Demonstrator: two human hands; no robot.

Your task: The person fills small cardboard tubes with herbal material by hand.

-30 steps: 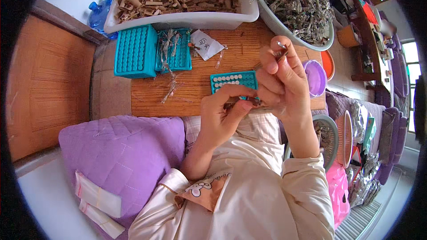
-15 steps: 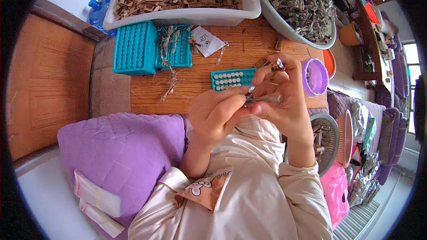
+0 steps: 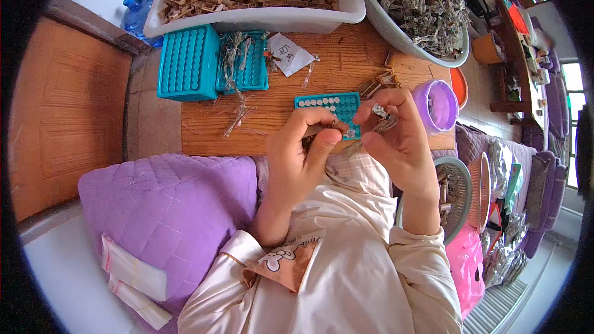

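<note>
My left hand [image 3: 296, 151] is closed on a brown plastic piece [image 3: 317, 128], pinched between thumb and fingers; part of the piece is hidden in the palm. A little to its right, my right hand [image 3: 405, 148] curls round a small bundle of thin clear-and-silver wire [image 3: 387, 122]. The two hands are apart, though close to each other. Behind and between them lies a teal tray [image 3: 349, 106] with round white pieces [image 3: 318, 102] in some of its holes. Several brown plastic pieces [image 3: 378, 82] rest on the table just beyond my right hand.
A white bin [image 3: 260, 21] of brown pieces and a tub [image 3: 411, 46] of wire bundles stand at the back. Stacked teal trays [image 3: 189, 65], loose wire and a paper slip [image 3: 288, 55] lie left. A purple bucket [image 3: 438, 106] and grey basket [image 3: 461, 201] stand right.
My hands have drawn apart from where their fingertips met. The left now shows the brown piece in its grip, and more of the tray and of the brown pieces on the table is visible.
</note>
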